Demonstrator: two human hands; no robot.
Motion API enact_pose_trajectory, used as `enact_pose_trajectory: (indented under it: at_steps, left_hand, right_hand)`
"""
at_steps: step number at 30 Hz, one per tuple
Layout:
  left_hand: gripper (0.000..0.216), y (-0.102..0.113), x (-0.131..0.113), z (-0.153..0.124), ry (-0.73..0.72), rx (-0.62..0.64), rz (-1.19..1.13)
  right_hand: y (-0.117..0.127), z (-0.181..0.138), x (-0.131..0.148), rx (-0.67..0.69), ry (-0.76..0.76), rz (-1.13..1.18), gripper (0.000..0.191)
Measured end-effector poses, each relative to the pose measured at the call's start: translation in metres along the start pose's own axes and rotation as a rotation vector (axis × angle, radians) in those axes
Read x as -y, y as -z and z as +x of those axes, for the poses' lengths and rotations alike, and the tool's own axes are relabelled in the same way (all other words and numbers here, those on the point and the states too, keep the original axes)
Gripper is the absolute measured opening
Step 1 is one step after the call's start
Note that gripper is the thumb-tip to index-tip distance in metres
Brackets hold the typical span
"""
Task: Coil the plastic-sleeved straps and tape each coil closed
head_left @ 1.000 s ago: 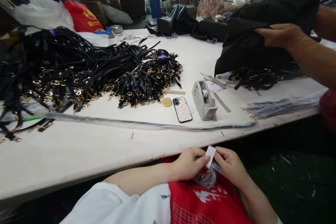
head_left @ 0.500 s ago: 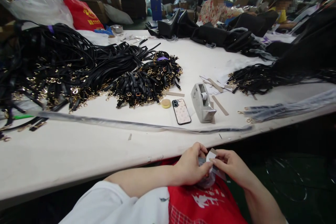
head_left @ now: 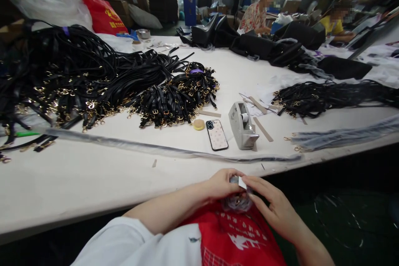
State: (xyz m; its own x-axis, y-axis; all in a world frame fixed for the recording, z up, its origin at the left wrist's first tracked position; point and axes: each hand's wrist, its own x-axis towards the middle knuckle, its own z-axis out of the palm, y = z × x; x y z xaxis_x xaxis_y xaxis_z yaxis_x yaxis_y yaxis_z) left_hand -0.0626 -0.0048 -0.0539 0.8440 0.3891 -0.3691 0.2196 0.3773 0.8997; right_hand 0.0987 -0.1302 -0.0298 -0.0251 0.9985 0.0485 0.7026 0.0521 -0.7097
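My left hand (head_left: 222,185) is curled around a coiled strap in clear plastic (head_left: 237,203), close above the red apron on my lap. A bit of gold metal shows through the wrap. On top of the coil lies a small white paper piece (head_left: 242,183). My right hand (head_left: 274,205) comes in from the right, its fingertips on the paper and its thumb lower at the coil's side. The fingers partly cover the bundle, so its far side is hidden.
Ahead on the white table (head_left: 174,183) are a long plastic-wrapped strap (head_left: 134,144), a phone (head_left: 217,135), a yellow tape roll (head_left: 198,124) and a grey tape dispenser (head_left: 243,129). Black straps (head_left: 165,106) pile up at left. Wrapped straps (head_left: 336,135) lie right. Co-workers sit beyond.
Both hands have shifted slightly left with the coil. The white paper, earlier pinched upright with a brown piece by the right hand, now lies against the coil. The right fingers have straightened.
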Motion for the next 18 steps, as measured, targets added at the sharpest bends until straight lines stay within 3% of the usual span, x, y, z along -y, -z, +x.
enact_pose_trajectory:
  at_steps: [4, 7, 11, 13, 18]
  left_hand:
    - [0.050, 0.005, -0.015, 0.001, -0.012, -0.046, -0.213]
    - [0.048, 0.005, -0.021, 0.000, -0.035, -0.068, -0.257]
    - [0.055, 0.007, -0.022, -0.001, -0.067, -0.107, -0.213]
    - [0.056, 0.010, -0.024, -0.001, -0.087, -0.133, -0.197]
    - [0.054, 0.018, -0.027, -0.001, -0.104, -0.137, -0.194]
  right_hand:
    - [0.004, 0.000, 0.001, 0.007, 0.056, -0.038, 0.047]
    - [0.004, 0.004, 0.003, -0.019, 0.076, 0.000, 0.044]
    - [-0.003, 0.008, 0.003, -0.264, -0.002, 0.086, 0.026]
    - [-0.009, 0.009, 0.002, -0.356, -0.031, 0.079, 0.029]
    - [-0.020, 0.010, 0.001, -0.277, 0.048, 0.028, 0.054]
